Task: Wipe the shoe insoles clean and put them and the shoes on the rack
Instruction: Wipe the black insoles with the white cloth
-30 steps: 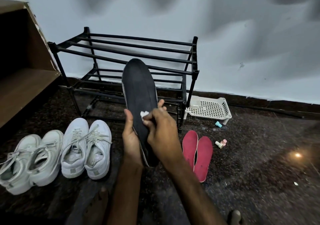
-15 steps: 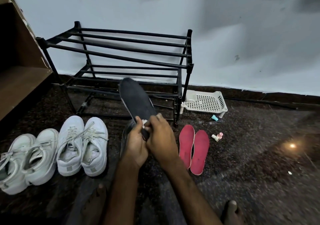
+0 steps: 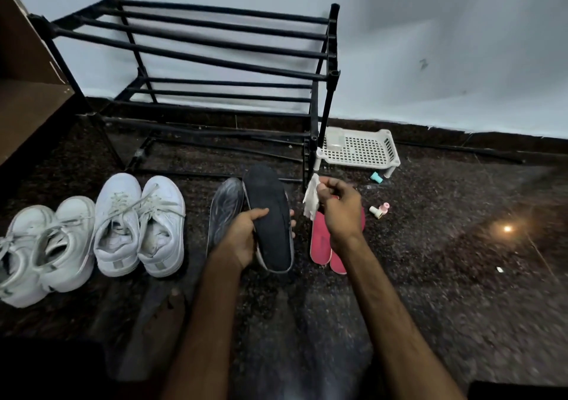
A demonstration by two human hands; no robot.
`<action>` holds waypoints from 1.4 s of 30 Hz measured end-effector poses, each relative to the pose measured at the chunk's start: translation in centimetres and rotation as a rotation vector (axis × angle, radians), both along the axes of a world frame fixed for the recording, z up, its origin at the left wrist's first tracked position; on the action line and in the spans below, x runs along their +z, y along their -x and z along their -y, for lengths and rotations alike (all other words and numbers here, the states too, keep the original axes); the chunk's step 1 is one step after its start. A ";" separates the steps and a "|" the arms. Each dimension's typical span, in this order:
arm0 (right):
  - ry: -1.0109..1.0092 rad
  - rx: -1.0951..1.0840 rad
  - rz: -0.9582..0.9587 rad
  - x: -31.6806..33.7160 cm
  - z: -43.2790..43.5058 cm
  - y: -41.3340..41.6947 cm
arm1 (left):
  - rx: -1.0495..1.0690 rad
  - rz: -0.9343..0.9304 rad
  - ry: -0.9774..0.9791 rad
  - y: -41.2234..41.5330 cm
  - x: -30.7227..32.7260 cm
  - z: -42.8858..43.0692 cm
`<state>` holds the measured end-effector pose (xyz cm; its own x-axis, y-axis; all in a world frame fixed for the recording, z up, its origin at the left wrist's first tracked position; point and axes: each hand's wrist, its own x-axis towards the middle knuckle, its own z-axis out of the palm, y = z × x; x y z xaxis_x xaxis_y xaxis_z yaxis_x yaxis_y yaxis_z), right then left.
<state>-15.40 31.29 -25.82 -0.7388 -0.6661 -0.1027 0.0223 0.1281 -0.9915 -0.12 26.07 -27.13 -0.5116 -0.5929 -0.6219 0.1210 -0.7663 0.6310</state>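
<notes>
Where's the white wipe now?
Head view, right of centre: the right hand pinches the white wipe over the red insoles, beside the front right leg of the rack.

pale bluish wall point(image 3: 430, 46) at back w/ dark skirting point(image 3: 461, 135); dark speckled stone floor point(image 3: 445, 292), small orange light glint point(image 3: 507, 229) on it; brown wooden shelf unit point(image 3: 27, 98) far left.

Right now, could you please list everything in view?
Black metal shoe rack: one, black, against wall.
White lace-up sneakers: four, white, floor left.
Dark insole: one, black, in left hand.
Grey insole: one, grey, floor beside it.
Red insoles: two, red, floor below right hand.
Crumpled wipe: one, white, in right hand.
Perforated plastic tray: one, white, right of rack.
Small cap: one, teal, by tray.
Small bottle: one, pink-and-cream, floor right.
Wooden shelf: one, brown, far left.
Hands: two, bare, centre.
</notes>
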 end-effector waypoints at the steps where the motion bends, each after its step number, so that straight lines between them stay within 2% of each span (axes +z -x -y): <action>1: -0.025 0.058 -0.119 0.2 -0.5 -0.1 | -0.004 0.006 -0.026 -0.1 -0.3 -0.1; 4: -0.106 0.394 -0.493 0.2 -1.5 -1.9 | 0.056 0.007 -0.062 0.2 -0.9 -0.2; 6: -0.231 0.613 -0.648 -1.0 -1.4 -3.8 | 0.101 -0.011 -0.057 0.5 -1.2 -0.1; 8: -0.308 0.641 -0.736 -2.9 -1.1 -5.1 | 0.109 -0.001 -0.050 1.0 -1.2 -0.4; 13: -0.380 0.302 -0.651 -4.6 0.7 -2.9 | 0.017 0.100 0.008 2.0 -1.5 -1.7; 17: -0.425 0.148 -0.621 -5.1 1.4 -0.7 | -0.073 0.061 0.006 2.6 -1.7 -2.2; 19: -0.392 0.085 -0.663 -5.1 0.8 -0.5 | -0.083 0.063 -0.012 2.8 -1.9 -2.1; 21: -0.273 0.039 -0.738 -4.9 -0.4 -1.5 | -0.050 0.065 -0.011 2.9 -2.1 -1.8; 24: -0.187 0.159 -0.807 -5.4 -2.2 -5.4 | 0.048 0.064 0.008 3.2 -2.6 -1.6; 27: -0.163 0.184 -0.768 -6.8 -2.7 -7.1 | 0.069 0.065 -0.004 2.9 -3.3 -2.0; 35: -0.369 0.070 -0.665 -4.9 2.6 2.4 | -0.204 -0.047 -0.002 2.3 -3.2 -3.0; 40: -0.168 0.339 -0.688 -5.5 -0.3 -1.2 | -0.117 -0.186 -0.001 1.9 -3.4 -2.5; 42: -0.153 0.271 -0.674 -6.6 -0.6 -1.7 | -0.140 -0.177 0.023 1.8 -3.7 -2.8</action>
<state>-13.70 31.86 -32.44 -0.4861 -0.8486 0.2088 -0.6371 0.1805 -0.7494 -1.94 28.83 -30.87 -0.6897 -0.5212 -0.5026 0.1244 -0.7691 0.6268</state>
